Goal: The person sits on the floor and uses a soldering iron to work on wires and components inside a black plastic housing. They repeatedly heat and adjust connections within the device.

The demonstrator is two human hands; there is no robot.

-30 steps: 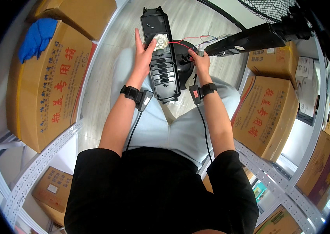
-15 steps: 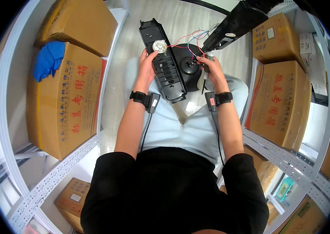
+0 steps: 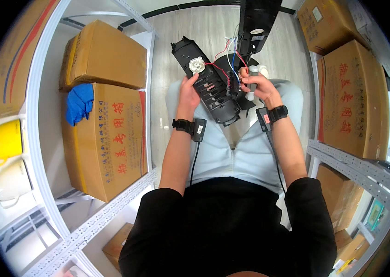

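My left hand (image 3: 188,98) grips the left edge of a long black plastic housing (image 3: 225,111) with a row of slots, its thumb beside a round whitish disc-shaped part (image 3: 197,65) on it. In my right hand (image 3: 263,87) is a screwdriver (image 3: 252,70) with a grey handle, held upright against the palm. The fingertips of that hand are closed near the ends of red, white and blue wires (image 3: 236,57); whether they pinch a wire cannot be made out. Those wires run between the housing and a tall black column (image 3: 258,18) standing beyond my hands.
Metal shelves (image 3: 132,14) flank me on both sides. Cardboard boxes (image 3: 105,161) fill the left shelf, with a blue cloth (image 3: 79,104) on one, and more boxes (image 3: 352,101) sit at right. A yellow mug (image 3: 3,141) and a white mug (image 3: 12,182) are far left.
The view has swung, so the shelves sit further right in the picture. The black column stands straighter up the picture. The screwdriver has turned in my right hand, and the housing stays in my left.
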